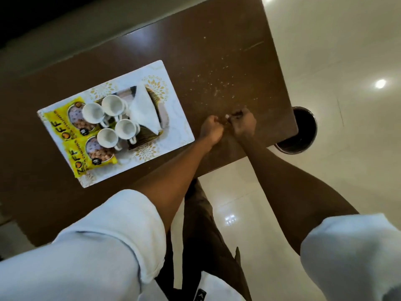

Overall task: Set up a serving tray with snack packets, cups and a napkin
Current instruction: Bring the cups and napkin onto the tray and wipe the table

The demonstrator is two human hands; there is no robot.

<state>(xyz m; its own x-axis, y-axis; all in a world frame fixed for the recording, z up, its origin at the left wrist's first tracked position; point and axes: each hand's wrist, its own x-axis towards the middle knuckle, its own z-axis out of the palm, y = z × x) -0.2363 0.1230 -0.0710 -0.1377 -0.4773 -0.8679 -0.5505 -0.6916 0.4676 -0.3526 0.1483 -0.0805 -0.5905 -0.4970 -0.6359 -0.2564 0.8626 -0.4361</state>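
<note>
White sleeves lead to the left hand (210,128) and right hand (241,124), each grip curled together over crumbs on the surface (227,51); whether anything is pinched, I cannot tell. Well apart, the tray (180,135) already carries snack packets (65,135), cups (110,118) and napkin (143,107), so setup looks complete.

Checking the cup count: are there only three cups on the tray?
No, four white cups stand clustered on the tray, between the packets and the napkin.

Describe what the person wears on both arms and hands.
Both arms wear short white sleeves, the left sleeve and the right sleeve, ending above the elbows, with the forearms bare. The left hand and the right hand are bare: no gloves. No watch or bracelet shows; rings cannot be told.
</note>
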